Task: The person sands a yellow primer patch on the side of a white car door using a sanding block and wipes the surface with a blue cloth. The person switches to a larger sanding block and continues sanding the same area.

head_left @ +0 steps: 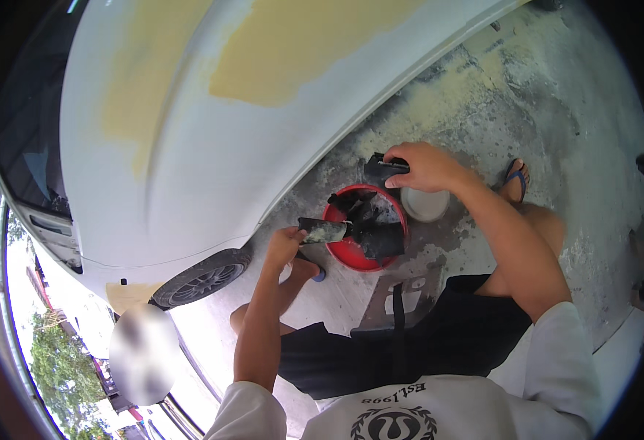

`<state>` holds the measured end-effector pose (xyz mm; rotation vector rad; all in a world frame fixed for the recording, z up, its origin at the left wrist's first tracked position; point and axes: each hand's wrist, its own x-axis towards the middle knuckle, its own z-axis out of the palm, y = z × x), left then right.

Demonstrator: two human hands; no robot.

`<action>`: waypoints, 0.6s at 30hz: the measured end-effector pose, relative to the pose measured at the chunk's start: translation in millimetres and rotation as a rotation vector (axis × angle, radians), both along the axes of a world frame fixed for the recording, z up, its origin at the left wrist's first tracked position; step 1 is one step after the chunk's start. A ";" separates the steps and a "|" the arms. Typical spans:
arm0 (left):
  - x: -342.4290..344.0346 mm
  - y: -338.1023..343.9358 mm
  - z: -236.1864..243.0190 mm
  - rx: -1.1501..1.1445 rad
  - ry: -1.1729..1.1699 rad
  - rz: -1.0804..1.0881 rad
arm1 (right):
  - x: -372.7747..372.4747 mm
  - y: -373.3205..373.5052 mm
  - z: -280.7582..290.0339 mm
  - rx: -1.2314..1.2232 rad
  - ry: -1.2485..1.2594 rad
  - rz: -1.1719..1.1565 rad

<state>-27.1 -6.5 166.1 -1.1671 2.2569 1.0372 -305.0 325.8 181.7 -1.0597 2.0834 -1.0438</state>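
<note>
Left hand [284, 246]: fingers pinching one end of thin, dark, dust-smeared rectangular sheet [324, 230], other end over left side of round red plastic tub [345, 254]. Sheet looks light, bendy, likely gritty; best held by edge, thumb against fingers. Right hand [426, 167]: thumb and fingers gripping flat black piece [377, 169] near tub's far rim. Probably light too, side grip suits; too small in view to judge stiffness. Crumpled black scraps [382, 240] in tub look floppy, tearable.
</note>
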 end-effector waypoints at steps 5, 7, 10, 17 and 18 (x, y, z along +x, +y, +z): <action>-26.9 10.8 53.7 -0.202 0.345 -0.134 | 25.5 -6.7 13.5 -0.261 -0.461 -0.207; -40.4 23.7 76.0 -0.392 0.421 -0.251 | 34.2 -8.3 13.1 -0.388 -0.773 -0.280; -62.9 48.0 107.0 -0.538 0.540 -0.445 | 45.2 -9.1 6.5 -0.432 -1.089 -0.359; -106.4 144.1 128.6 -0.739 0.777 -0.700 | 61.4 -3.1 -1.8 -0.522 -1.420 -0.500; -109.6 161.4 125.0 -0.780 0.807 -0.749 | 61.6 -1.1 0.2 -0.571 -1.441 -0.504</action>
